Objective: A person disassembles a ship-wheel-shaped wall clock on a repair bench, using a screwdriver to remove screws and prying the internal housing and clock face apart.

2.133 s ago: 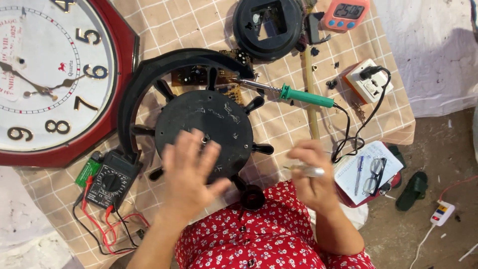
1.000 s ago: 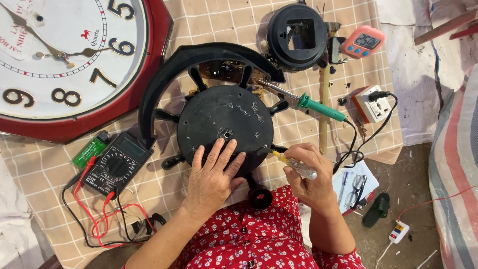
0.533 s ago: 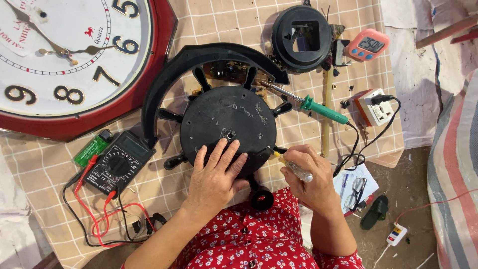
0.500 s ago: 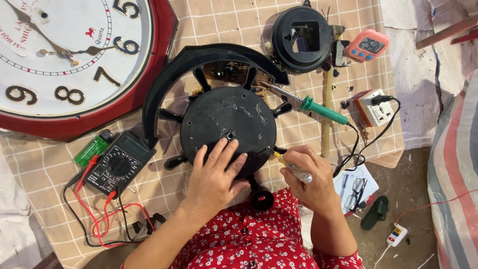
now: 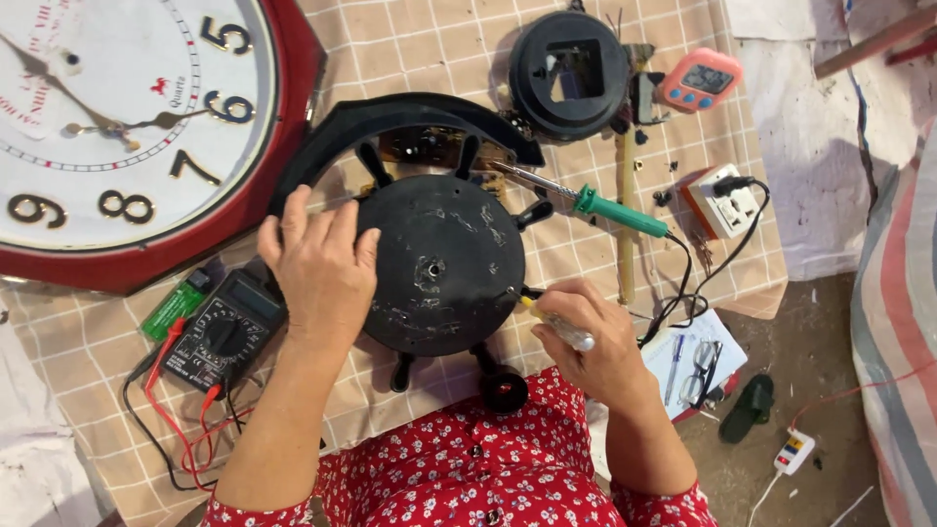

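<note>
Our left hand [image 5: 320,262] lies flat, fingers spread, on the black disc's [image 5: 439,265] 9 o'clock edge at table [image 5: 410,39] centre; our right hand [image 5: 593,344] grips a screwdriver [image 5: 556,322], fingers closed, tip at 4 o'clock rim; multimeter [image 5: 223,330] at 8 o'clock.

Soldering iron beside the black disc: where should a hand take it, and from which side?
Probably by the green handle of the soldering iron, from the cord end at the right; its bare metal tip points left toward the circuit board.
</note>
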